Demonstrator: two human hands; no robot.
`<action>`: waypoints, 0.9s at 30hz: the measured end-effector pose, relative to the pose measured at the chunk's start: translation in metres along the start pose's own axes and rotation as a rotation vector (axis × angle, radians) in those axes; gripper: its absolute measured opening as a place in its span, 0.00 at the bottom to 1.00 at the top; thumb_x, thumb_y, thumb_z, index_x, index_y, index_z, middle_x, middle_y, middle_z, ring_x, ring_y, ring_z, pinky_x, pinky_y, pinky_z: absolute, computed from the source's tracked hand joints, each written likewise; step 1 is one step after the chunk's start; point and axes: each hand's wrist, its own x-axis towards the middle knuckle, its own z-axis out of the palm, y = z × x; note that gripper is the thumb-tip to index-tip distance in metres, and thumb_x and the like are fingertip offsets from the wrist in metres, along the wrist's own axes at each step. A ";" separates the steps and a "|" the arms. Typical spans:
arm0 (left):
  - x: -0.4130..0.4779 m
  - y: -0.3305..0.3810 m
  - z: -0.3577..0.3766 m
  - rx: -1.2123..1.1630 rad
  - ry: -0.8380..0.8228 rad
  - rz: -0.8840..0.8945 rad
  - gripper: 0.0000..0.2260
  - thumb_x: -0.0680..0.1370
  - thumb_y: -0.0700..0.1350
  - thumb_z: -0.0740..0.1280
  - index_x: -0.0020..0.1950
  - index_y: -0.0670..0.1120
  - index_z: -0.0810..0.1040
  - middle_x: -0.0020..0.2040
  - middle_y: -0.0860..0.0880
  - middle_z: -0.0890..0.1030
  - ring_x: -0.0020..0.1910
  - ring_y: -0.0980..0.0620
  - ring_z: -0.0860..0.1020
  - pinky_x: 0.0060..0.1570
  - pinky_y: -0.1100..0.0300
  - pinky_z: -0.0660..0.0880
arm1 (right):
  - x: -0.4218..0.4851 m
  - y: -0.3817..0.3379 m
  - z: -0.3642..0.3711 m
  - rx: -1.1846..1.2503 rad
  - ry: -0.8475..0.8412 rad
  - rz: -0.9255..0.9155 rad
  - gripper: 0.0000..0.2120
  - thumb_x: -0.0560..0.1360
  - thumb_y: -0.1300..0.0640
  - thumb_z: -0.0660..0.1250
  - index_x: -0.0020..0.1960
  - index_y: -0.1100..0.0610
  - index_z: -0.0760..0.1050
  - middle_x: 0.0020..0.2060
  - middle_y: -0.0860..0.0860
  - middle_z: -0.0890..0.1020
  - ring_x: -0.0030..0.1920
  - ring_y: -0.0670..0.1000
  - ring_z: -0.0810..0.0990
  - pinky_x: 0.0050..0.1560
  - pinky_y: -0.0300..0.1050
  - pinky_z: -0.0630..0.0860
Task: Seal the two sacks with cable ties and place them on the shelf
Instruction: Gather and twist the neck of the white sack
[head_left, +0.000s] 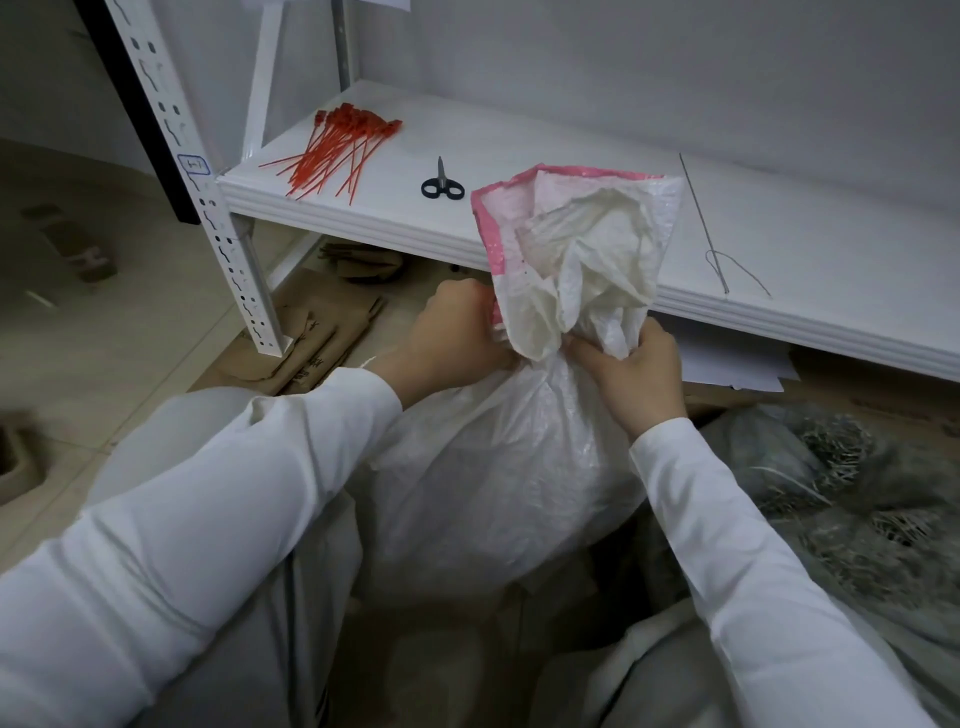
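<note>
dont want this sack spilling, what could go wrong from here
1. The left grip and right grip both hold the sack at its neck, while the cable ties lie away on the shelf. Freeing one grip to reach them may let the neck loosen.
2. The floppy top above the neck could hamper tying.

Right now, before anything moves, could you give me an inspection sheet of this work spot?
Surface: white shelf board, low, in front of the person.
Job's things: white sack stands before the shelf, neck gathered, no tie seen on it; red cable ties piled at the shelf's left end; grey bundle at right may be the second sack, cannot tell.
Clutter: black scissors and a long needle with thread lie on the shelf.
Hands: left hand and right hand both grip the sack's neck.
Cables: nothing seen.
Surroundings: flattened cardboard on the floor, white wall behind.
</note>
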 end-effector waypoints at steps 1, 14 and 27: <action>0.001 -0.001 0.000 -0.001 0.018 -0.011 0.18 0.61 0.63 0.62 0.38 0.50 0.74 0.36 0.53 0.78 0.38 0.52 0.77 0.40 0.54 0.78 | 0.001 -0.002 -0.002 -0.013 -0.004 -0.012 0.23 0.63 0.48 0.78 0.55 0.55 0.77 0.50 0.50 0.82 0.51 0.49 0.81 0.52 0.46 0.77; 0.004 -0.002 -0.020 -0.414 0.279 -0.274 0.20 0.65 0.45 0.79 0.54 0.48 0.78 0.47 0.57 0.77 0.49 0.60 0.73 0.39 0.72 0.67 | -0.002 -0.014 -0.033 -0.221 -0.484 -0.004 0.29 0.61 0.59 0.81 0.59 0.51 0.74 0.51 0.42 0.81 0.51 0.40 0.79 0.51 0.35 0.75; -0.009 0.003 -0.014 -0.630 0.238 -0.199 0.23 0.59 0.46 0.79 0.50 0.49 0.76 0.48 0.52 0.80 0.51 0.54 0.79 0.52 0.56 0.77 | -0.003 -0.007 -0.014 -0.171 -0.206 -0.105 0.16 0.66 0.58 0.79 0.50 0.55 0.77 0.46 0.47 0.79 0.39 0.35 0.72 0.35 0.18 0.66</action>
